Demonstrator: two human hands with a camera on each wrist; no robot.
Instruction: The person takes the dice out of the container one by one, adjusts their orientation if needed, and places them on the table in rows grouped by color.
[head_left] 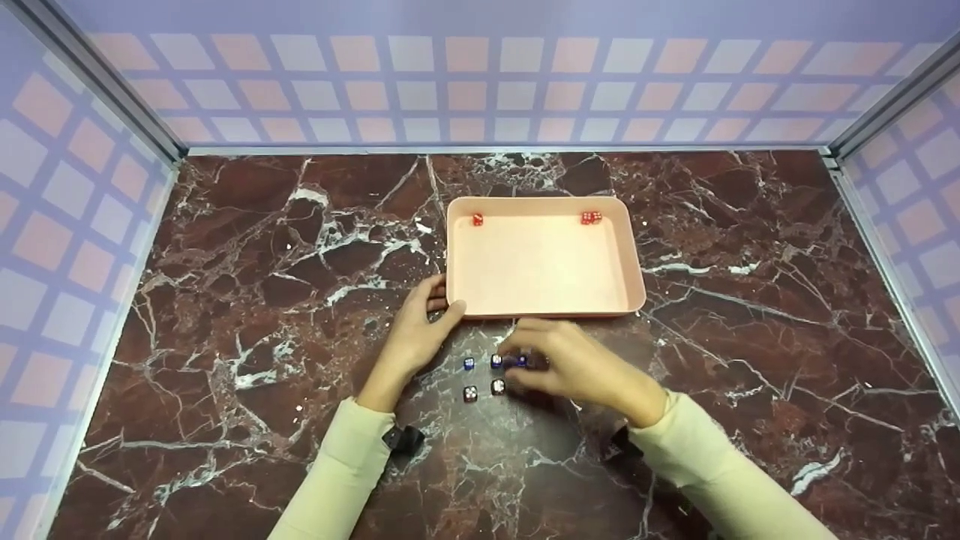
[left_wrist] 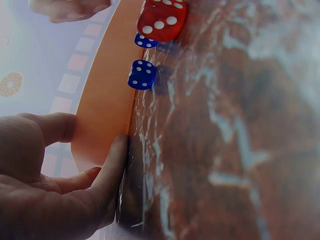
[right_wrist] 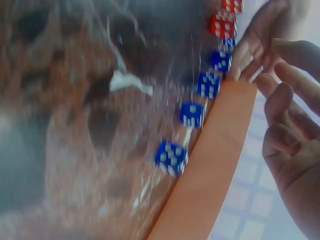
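My left hand (head_left: 416,334) grips the front left corner of a pale orange tray (head_left: 547,312), its thumb at the front wall and its fingers along the left side. Several blue dice (right_wrist: 191,115) lie in a row before the tray. Two red dice (right_wrist: 223,25) sit nearer me at the row's left end; they look dark in the head view. Over the row's right part hovers my right hand (head_left: 566,360), fingers loosely bent, no die visible between them. It hides some blue dice from the head view. Inside the tray are a red die (head_left: 478,220) at back left and two red dice (head_left: 591,217) at back right.
Dark red marble-patterned tabletop (head_left: 262,300) surrounds the tray on all sides. Checked panels (head_left: 517,82) wall off the back, left and right. A black strap piece (head_left: 405,441) shows at the left sleeve.
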